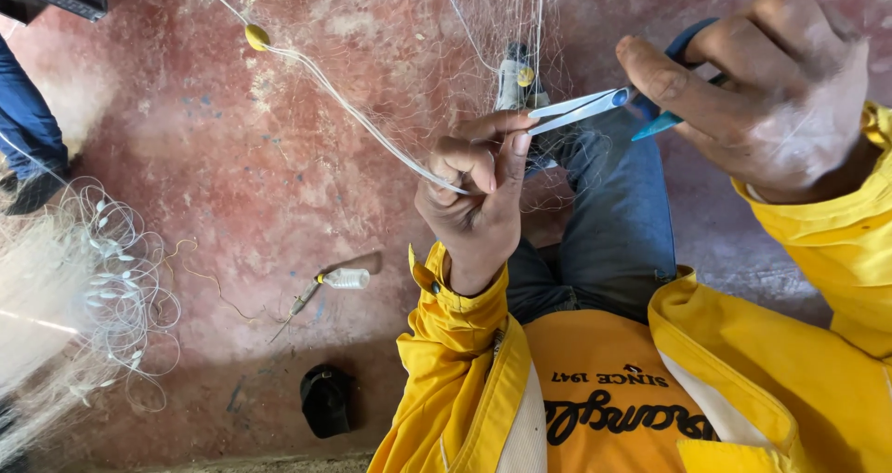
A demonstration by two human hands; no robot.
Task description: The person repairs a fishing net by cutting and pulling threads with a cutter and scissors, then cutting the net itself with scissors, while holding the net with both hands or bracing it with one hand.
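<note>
Over a worn red concrete floor [279,157], the left hand [478,199] pinches the thin white net cord [372,129] of fine translucent mesh [418,45]. The right hand [762,92] grips blue-handled scissors [604,106], blades touching the left fingertips.

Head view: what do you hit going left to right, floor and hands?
Pile of fishing net → yellow float on the white line → small bottle on the red floor → left hand pinching the line → scissors → right hand.
</note>
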